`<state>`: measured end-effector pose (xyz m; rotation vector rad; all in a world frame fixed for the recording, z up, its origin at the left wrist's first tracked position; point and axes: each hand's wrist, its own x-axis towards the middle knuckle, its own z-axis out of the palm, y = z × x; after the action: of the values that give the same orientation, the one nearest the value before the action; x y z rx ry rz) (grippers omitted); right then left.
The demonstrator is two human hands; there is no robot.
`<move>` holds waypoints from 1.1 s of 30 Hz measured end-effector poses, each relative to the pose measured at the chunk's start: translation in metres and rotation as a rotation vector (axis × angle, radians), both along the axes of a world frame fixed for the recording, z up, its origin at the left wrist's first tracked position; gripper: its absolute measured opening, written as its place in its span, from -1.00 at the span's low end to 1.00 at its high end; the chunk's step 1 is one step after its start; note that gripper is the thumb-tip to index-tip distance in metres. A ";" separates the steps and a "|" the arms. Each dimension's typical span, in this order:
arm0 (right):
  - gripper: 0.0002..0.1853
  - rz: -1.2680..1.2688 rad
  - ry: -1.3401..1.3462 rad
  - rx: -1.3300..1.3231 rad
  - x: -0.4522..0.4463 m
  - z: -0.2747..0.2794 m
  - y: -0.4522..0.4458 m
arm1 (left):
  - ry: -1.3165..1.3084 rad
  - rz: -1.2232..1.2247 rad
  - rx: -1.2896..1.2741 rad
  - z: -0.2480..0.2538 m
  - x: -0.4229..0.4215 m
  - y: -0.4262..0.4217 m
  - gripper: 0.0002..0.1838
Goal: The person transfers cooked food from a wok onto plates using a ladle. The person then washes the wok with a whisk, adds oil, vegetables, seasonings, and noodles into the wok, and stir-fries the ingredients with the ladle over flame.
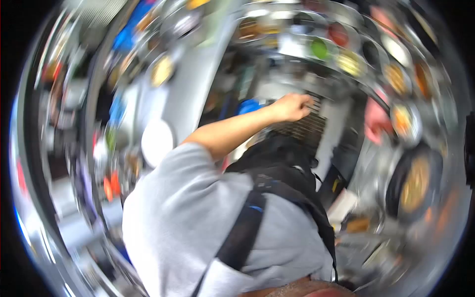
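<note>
My left hand (295, 107) reaches forward from the grey sleeve, above a dark slatted mat or grate (302, 129). Its fingers are curled in, and nothing shows in them. The black apron (277, 156) hangs just below the forearm. My right hand cannot be made out. Further right, a smeared pink shape (377, 119) lies by a dark, handle-like bar; its kind is unclear. Beside it is a round bowl (406, 123) with orange and white food. Motion blur covers most of the view.
Several round containers, one with something green (319, 48), line the far counter. At right stands a dark round pan (396, 185) with yellowish food. A pale counter (190, 74) runs along the left, with a white plate (157, 142) near its edge. Shelving (91, 114) stands farther left.
</note>
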<state>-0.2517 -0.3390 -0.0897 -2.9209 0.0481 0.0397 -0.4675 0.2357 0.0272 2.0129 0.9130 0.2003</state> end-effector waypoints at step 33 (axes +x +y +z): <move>-0.76 -0.213 0.068 0.776 -0.026 0.089 -0.007 | -0.376 -0.138 0.212 0.059 0.253 -0.025 -0.72</move>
<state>-0.2779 -0.3455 -0.0006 -2.1257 0.2843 0.0983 -0.2144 0.2102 0.0861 2.1241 0.5311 0.5975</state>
